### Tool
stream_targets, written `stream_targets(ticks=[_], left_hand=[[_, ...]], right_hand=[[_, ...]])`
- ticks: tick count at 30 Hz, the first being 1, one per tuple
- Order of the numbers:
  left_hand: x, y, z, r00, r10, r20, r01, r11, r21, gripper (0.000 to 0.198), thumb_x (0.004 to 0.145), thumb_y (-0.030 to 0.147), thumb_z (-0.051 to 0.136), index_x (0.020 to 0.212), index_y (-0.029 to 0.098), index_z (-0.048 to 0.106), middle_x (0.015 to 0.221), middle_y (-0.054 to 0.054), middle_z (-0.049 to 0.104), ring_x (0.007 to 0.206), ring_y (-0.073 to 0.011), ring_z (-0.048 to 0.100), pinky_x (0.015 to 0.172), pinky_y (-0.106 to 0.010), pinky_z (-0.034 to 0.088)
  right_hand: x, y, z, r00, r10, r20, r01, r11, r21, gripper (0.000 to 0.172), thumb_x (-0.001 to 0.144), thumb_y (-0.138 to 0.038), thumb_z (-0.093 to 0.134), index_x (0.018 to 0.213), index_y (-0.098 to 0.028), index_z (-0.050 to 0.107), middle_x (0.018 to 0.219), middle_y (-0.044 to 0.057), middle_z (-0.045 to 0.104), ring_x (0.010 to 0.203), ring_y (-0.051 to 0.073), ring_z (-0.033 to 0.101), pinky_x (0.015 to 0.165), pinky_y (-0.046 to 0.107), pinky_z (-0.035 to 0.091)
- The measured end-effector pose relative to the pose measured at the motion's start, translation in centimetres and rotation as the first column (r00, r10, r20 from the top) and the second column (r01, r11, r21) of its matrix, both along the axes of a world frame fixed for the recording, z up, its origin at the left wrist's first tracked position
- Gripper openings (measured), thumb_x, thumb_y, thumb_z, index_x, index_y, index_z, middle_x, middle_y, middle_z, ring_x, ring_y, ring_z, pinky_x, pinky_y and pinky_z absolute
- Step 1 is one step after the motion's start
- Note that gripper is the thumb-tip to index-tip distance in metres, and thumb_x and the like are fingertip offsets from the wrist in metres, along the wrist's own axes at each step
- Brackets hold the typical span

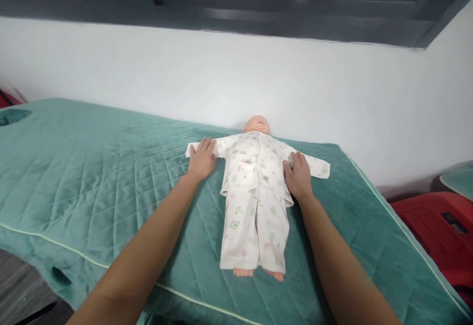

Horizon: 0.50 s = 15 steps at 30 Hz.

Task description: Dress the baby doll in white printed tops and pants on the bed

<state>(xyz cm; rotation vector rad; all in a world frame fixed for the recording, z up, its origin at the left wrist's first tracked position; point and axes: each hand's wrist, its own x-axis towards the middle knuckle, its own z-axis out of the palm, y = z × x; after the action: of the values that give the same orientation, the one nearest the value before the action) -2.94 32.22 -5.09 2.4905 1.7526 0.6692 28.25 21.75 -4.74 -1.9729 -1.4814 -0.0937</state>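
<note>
A baby doll point(257, 124) lies on its back on a green quilted bed cover, its head toward the wall and its bare feet toward me. It wears a white printed top point(246, 162) and matching trousers point(240, 231). My left hand point(202, 158) rests on the sleeve at the left, fingers stretched out over the cloth. On the other side my right hand point(298, 174) lies against the top near the right sleeve, its fingers also extended. Both sleeves spread outward, and no doll hands show at the cuffs.
The green cover point(92, 167) spreads widely to the left, with a hole near its far left end. A white wall point(148, 73) stands behind, below a dark barred window frame point(258, 17). A red plastic object point(428, 226) sits beyond the right edge.
</note>
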Motion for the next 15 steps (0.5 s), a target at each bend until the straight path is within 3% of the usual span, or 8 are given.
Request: stream_targets(ticks=[2,5,9,12,15], left_hand=[[-2.4,-0.1,-0.2,0.997,0.047,-0.055,-0.051,0.996,-0.079,0.061,0.098,0.035,0.034,0.156,0.020,0.025,0.163,-0.011,0.026,0.151,-0.0317,0.020,0.117,-0.068,0.017],[-5.5,-0.1,-0.2,0.993,0.066,-0.100,-0.083,0.981,-0.173,0.066,0.100,0.048,0.025,0.158,0.017,0.019,0.162,-0.013,0.027,0.150,-0.0333,0.023,0.117,-0.068,0.013],[-7.9,-1.0,-0.3,0.989,0.088,-0.123,-0.111,0.974,-0.196,0.066,0.100,0.049,0.020,0.156,0.013,0.026,0.161,-0.014,0.027,0.150,-0.0327,0.023,0.118,-0.066,0.011],[-8.1,-3.2,-0.4,0.986,0.134,-0.103,-0.151,0.974,-0.172,0.063,0.101,0.046,0.022,0.153,0.012,0.031,0.161,-0.014,0.030,0.150,-0.0315,0.024,0.118,-0.065,0.012],[-6.7,-6.8,-0.5,0.979,0.197,-0.044,-0.201,0.973,-0.117,0.057,0.101,0.042,0.029,0.148,0.013,0.040,0.157,-0.016,0.038,0.146,-0.0320,0.031,0.118,-0.063,0.017]], right_hand=[[2.1,-0.9,-0.4,0.995,-0.043,0.093,0.056,0.987,-0.148,0.064,0.098,-0.049,0.030,0.150,-0.013,0.036,0.161,0.017,0.028,0.149,0.032,0.022,0.118,0.058,0.018],[5.5,-2.9,-0.5,0.984,-0.100,0.146,0.141,0.941,-0.306,0.068,0.099,-0.053,0.026,0.154,-0.014,0.029,0.162,0.016,0.026,0.149,0.032,0.022,0.119,0.058,0.015],[8.4,-5.8,-0.4,0.970,-0.157,0.186,0.216,0.907,-0.362,0.070,0.099,-0.054,0.024,0.154,-0.010,0.030,0.160,0.017,0.029,0.149,0.032,0.025,0.119,0.054,0.018],[7.8,-7.8,-0.4,0.965,-0.175,0.195,0.235,0.908,-0.347,0.072,0.099,-0.052,0.028,0.155,-0.007,0.027,0.160,0.020,0.030,0.149,0.033,0.025,0.119,0.053,0.021],[4.8,-9.7,-0.5,0.978,-0.110,0.175,0.158,0.942,-0.296,0.070,0.098,-0.049,0.033,0.153,-0.005,0.031,0.159,0.022,0.030,0.148,0.034,0.028,0.118,0.051,0.024]])
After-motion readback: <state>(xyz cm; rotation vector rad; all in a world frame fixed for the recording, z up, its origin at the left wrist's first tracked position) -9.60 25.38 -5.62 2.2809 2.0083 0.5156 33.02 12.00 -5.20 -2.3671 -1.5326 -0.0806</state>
